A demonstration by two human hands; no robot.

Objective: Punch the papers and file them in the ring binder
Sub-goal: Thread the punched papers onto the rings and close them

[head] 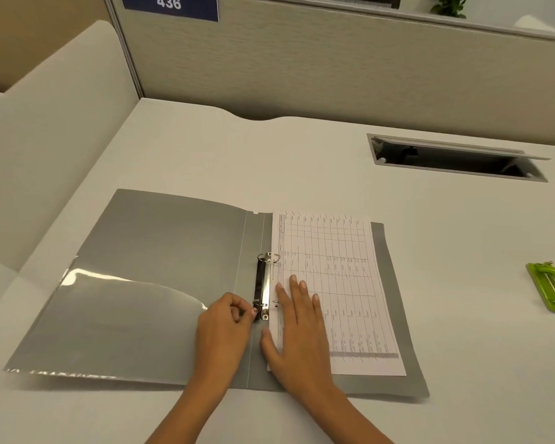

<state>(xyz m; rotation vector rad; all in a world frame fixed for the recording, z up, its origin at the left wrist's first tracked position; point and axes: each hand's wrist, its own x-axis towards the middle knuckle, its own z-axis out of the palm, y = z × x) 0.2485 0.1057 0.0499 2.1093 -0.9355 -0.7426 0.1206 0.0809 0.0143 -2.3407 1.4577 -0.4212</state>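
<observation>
Grey ring binder (161,251): smooth plastic, open flat on the white desk (302,161), glossy clear pocket (125,302) on the left cover.
Left hand (225,328): fingers curled, pinching the chrome ring mechanism (264,283) at its near end.
Right hand (297,334): fingers straight, pressing the papers (340,270) flat.
Papers: white gridded sheets on the right cover, edge at the rings; we can't read the print.
Hole punch (553,285): green, far right, cut off.

White desk (302,161), open grey binder (161,267), green punch (553,288)
</observation>
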